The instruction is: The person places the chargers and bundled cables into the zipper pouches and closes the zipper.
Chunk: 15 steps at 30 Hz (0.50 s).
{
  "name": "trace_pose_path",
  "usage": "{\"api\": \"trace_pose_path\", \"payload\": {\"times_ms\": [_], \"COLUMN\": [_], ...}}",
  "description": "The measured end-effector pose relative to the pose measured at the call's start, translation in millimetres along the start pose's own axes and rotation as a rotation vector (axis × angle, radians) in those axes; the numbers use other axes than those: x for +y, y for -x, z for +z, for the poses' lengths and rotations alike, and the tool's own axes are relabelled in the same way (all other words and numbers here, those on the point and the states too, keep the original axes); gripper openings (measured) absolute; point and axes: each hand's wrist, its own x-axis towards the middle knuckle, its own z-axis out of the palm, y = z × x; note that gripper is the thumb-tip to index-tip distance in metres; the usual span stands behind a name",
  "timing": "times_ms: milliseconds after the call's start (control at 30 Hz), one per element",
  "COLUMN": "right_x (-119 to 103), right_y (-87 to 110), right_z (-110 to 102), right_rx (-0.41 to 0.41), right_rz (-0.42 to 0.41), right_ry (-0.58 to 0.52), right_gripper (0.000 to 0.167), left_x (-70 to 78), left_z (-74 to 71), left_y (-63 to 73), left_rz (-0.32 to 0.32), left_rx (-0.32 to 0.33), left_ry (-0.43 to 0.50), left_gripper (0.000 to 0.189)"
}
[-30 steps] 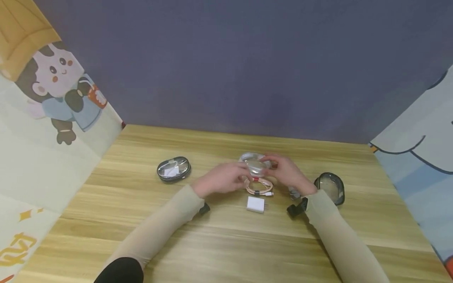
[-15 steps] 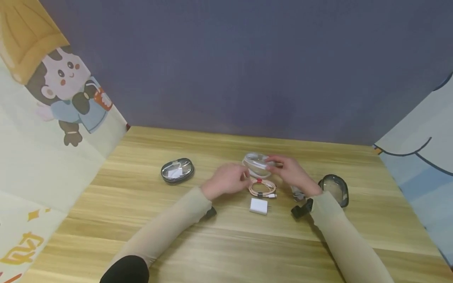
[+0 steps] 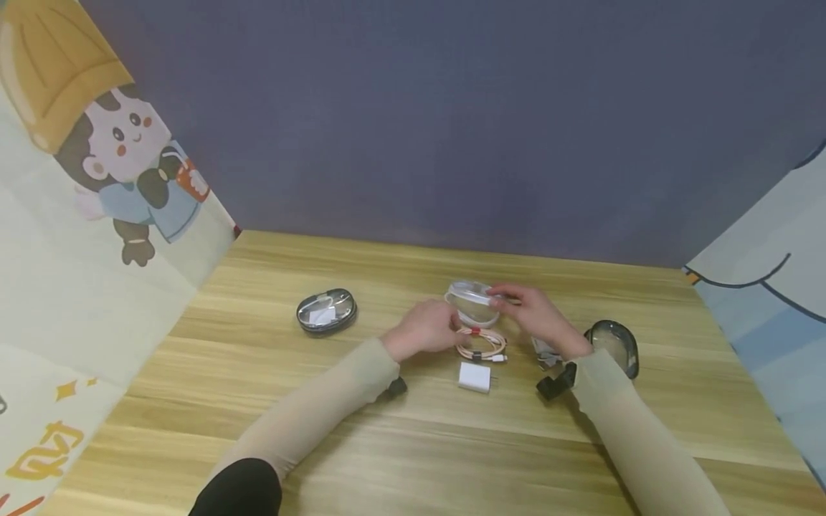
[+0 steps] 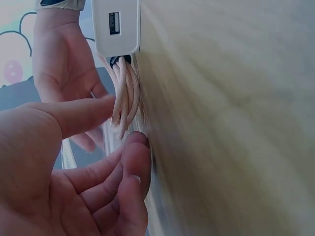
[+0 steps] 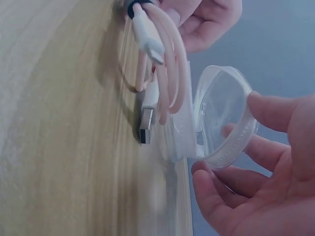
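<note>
In the head view, a clear zippered case [image 3: 475, 309] with a whitish rim lies near the table's middle. My right hand [image 3: 538, 319] holds its raised lid [image 5: 231, 118], thumb on the rim and fingers behind in the right wrist view. A peach coiled cable [image 3: 482, 345] with red and black ties and white plugs lies just in front of the case. At the coil's left end is my left hand [image 3: 427, 328], thumb by the strands and fingertips close to the table, with a gap between them. A white charger plug [image 3: 475, 377] lies nearer me.
A dark-rimmed clear case [image 3: 326, 312] with white items inside lies to the left. Another dark-rimmed case [image 3: 613, 347] stands at the right, partly behind my right forearm. A grey item [image 3: 545, 352] shows under my right wrist. A dark blue wall [image 3: 413, 129] rises behind the table.
My left hand has left the clear case's edge and come down to the cable's left end. The right hand keeps hold of the lid. The whole view has shifted slightly.
</note>
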Motion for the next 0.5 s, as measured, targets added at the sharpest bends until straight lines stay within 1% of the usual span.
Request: {"api": "trace_pose_path", "payload": {"times_ms": [233,333,500], "right_x": [1.0,1.8,2.7], "right_y": [2.3,3.0,3.0], "right_z": [-0.4,-0.1,-0.6], "right_rx": [0.002,0.004,0.007], "right_rz": [0.009,0.019,0.025], "right_ry": [-0.012,-0.018,-0.014], "right_gripper": [0.044,0.045,0.045], "left_x": [-1.1,-3.1,-7.8], "left_z": [1.8,2.5,1.4], "left_y": [-3.2,-3.4,-1.6], "left_rz": [-0.024,-0.013,0.009], "left_rx": [-0.002,0.005,0.017], "left_ry": [0.021,0.062,0.158], "left_gripper": [0.022,0.020,0.018]}}
